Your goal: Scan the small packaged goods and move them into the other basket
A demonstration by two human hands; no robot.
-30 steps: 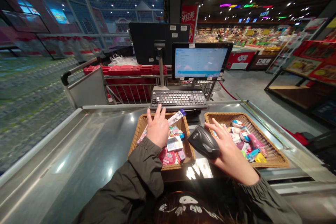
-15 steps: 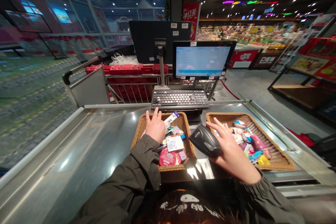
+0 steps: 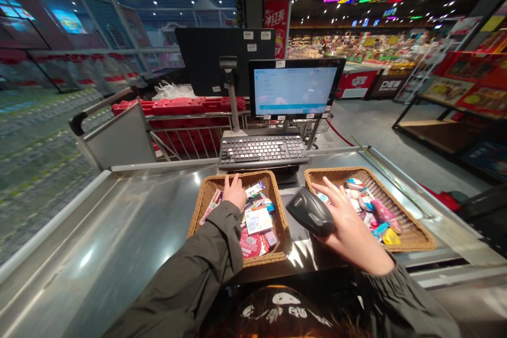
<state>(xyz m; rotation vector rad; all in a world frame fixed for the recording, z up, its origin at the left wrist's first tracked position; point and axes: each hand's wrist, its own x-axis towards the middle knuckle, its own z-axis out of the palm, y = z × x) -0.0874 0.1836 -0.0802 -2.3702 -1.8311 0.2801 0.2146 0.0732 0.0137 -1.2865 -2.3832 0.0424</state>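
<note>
My right hand [image 3: 348,222] holds a black barcode scanner [image 3: 311,212] between the two baskets, its head pointing left. Two of its fingers stretch out over the edge of the right wicker basket [image 3: 412,222]. Inside the left wicker basket [image 3: 282,222], my left hand [image 3: 234,194] reaches down among small packages with its fingers extended; the fingertips show only in part, and I see nothing held in them. Close by lie a white box [image 3: 258,220], a round pink package [image 3: 251,243] and a strip-like white and blue packet [image 3: 254,188].
Behind the baskets stand a keyboard [image 3: 263,150] and a lit monitor [image 3: 297,90], with a second, dark-backed screen [image 3: 225,58] to the left. The steel counter [image 3: 146,211] stretches left. Small packages, including a yellow one [image 3: 391,236], fill part of the right basket.
My left hand has lowered into the left basket, and its fingers have drawn closer together. The scanner stays in my right hand. The view has shifted slightly.
</note>
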